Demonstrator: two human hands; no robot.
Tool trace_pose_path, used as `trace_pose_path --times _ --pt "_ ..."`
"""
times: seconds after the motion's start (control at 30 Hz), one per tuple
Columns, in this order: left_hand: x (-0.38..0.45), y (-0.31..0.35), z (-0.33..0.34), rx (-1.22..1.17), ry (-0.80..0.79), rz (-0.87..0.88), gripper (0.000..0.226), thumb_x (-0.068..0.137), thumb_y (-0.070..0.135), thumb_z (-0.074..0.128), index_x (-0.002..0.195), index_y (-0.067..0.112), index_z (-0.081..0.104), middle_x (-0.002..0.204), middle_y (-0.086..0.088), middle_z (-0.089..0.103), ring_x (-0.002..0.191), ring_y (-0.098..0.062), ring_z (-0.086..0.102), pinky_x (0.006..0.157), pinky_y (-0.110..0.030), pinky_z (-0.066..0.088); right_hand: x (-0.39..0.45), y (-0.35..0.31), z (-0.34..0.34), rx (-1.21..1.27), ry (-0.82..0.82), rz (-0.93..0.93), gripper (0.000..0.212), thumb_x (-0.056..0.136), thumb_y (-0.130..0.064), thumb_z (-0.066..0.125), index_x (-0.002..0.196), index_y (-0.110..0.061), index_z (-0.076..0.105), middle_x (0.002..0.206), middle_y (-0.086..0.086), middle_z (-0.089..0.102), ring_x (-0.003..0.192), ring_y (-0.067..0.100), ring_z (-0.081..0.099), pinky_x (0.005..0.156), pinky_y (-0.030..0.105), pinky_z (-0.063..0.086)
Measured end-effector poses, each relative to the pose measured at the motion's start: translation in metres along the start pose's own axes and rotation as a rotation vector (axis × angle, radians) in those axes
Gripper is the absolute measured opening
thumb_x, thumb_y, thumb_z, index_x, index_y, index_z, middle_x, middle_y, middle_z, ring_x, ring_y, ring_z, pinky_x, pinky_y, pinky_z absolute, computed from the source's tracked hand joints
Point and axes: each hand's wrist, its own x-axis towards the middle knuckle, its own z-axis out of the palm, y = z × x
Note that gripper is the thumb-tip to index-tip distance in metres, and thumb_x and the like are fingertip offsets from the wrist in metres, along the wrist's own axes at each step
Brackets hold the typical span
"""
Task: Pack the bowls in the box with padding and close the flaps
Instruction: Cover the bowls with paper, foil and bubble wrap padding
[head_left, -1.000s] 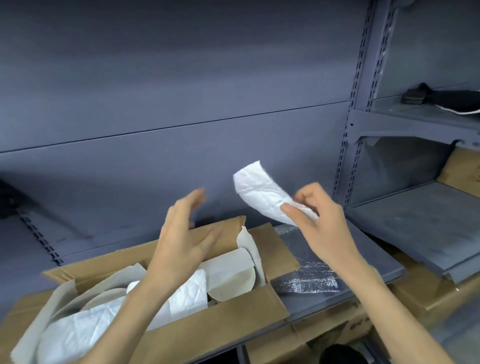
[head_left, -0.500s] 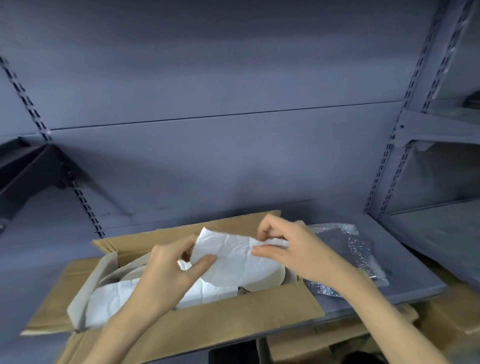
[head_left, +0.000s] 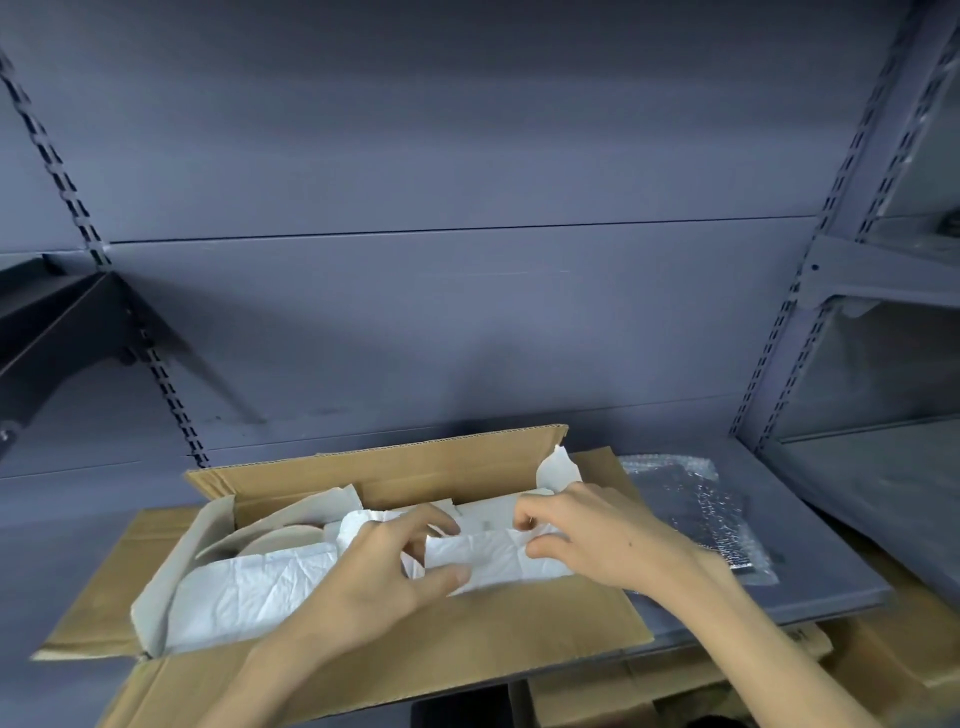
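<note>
Grey metal shelving fills the backdrop as I work over an open cardboard box on the shelf board, all four flaps spread outward. My left hand and right hand each pinch one end of a white padding sheet, fingers curled around its edges, holding it just above the box's right half. The sheet's long axis runs from 9 o'clock to 3 o'clock, in line with the box's own length. Pale bowls lie in the left part, at about 10 o'clock from my left hand, edged by grey paper and more white padding. A piece of bubble wrap rests on the shelf at 3 o'clock, just beside the box. To lay this sheet well, I judge it should go down flat and be tucked along the walls, covering any bare rim before the flaps fold over. Whether a bowl sits under the sheet, I cannot tell.
</note>
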Motion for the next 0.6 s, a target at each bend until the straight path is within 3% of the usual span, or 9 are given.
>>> trace_pose_path --times 0.07,0.13,0.2,0.27,0.33,0.37,0.47,0.53,0.6 --pt "0.004 -0.001 -0.003 -0.025 0.009 0.032 0.034 0.077 0.058 0.075 0.107 0.049 0.06 0.08 0.002 0.063 0.07 -0.007 0.057 0.066 -0.019 0.05 0.002 -0.002 -0.002 -0.017 -0.014 -0.006 0.012 0.098 -0.036 0.058 0.11 -0.038 0.056 0.08 -0.019 0.052 0.063 -0.003 0.047 0.053 0.022 0.026" --pt "0.005 -0.001 -0.001 0.011 -0.089 0.0 0.045 0.076 0.065 0.072 0.116 0.052 0.056 0.08 0.004 0.061 0.07 -0.006 0.053 0.067 -0.019 0.049 0.004 -0.002 -0.005 0.012 -0.011 -0.005 0.009 0.098 -0.037 0.058 0.104 -0.041 0.053 0.072 -0.016 0.052 0.065 -0.003 0.051 0.052 0.024 0.027" --pt "0.005 0.0 0.003 0.022 -0.204 -0.059 0.055 0.076 0.07 0.069 0.124 0.046 0.055 0.086 0.008 0.063 0.077 -0.005 0.056 0.075 -0.024 0.051 0.005 -0.001 -0.01 0.044 0.005 0.001 0.01 0.098 -0.036 0.058 0.101 -0.043 0.051 0.081 -0.012 0.061 0.071 0.004 0.057 0.055 0.026 0.036" --pt "0.006 -0.002 0.004 0.001 -0.282 -0.114 0.056 0.08 0.071 0.066 0.124 0.036 0.061 0.077 0.012 0.059 0.071 -0.002 0.053 0.072 -0.026 0.051 0.006 0.0 -0.013 0.043 -0.011 0.008 0.009 0.097 -0.036 0.059 0.102 -0.041 0.053 0.092 -0.009 0.065 0.075 0.01 0.06 0.059 0.029 0.043" --pt "0.009 -0.002 0.0 0.021 -0.373 -0.154 0.056 0.081 0.076 0.06 0.121 0.037 0.064 0.065 0.017 0.053 0.063 0.002 0.05 0.064 -0.02 0.046 0.007 -0.001 -0.011 0.025 -0.053 -0.003 0.011 0.097 -0.034 0.06 0.095 -0.04 0.05 0.082 -0.017 0.057 0.071 -0.002 0.056 0.055 0.027 0.034" --pt "0.01 0.0 -0.002 0.037 -0.42 -0.176 0.062 0.079 0.081 0.057 0.125 0.04 0.063 0.07 0.021 0.057 0.068 0.004 0.054 0.068 -0.017 0.046 0.007 -0.003 -0.008 0.017 -0.072 -0.008 0.016 0.097 -0.032 0.06 0.091 -0.04 0.048 0.075 -0.022 0.05 0.07 -0.012 0.052 0.054 0.025 0.029" --pt "0.014 0.002 -0.003 0.074 -0.479 -0.263 0.085 0.068 0.092 0.054 0.138 0.043 0.052 0.123 0.022 0.063 0.115 0.001 0.057 0.104 -0.027 0.045 0.006 -0.004 -0.003 0.036 -0.072 -0.004 0.016 0.098 -0.026 0.059 0.094 -0.039 0.051 0.064 -0.028 0.043 0.073 -0.028 0.042 0.054 0.023 0.026" --pt "0.015 0.003 0.0 0.107 -0.52 -0.278 0.08 0.066 0.093 0.052 0.135 0.052 0.05 0.13 0.026 0.057 0.122 0.001 0.052 0.109 -0.028 0.041 0.004 -0.001 -0.007 0.046 -0.053 0.008 0.011 0.099 -0.026 0.057 0.101 -0.037 0.056 0.066 -0.027 0.044 0.072 -0.027 0.043 0.054 0.022 0.026" --pt "0.013 0.005 0.0 0.138 -0.585 -0.268 0.071 0.067 0.095 0.049 0.126 0.056 0.052 0.122 0.03 0.058 0.117 0.002 0.053 0.106 -0.028 0.042 0.002 0.002 -0.014 0.055 -0.04 0.022 0.01 0.1 -0.027 0.056 0.1 -0.037 0.055 0.07 -0.026 0.047 0.07 -0.026 0.046 0.053 0.022 0.027"
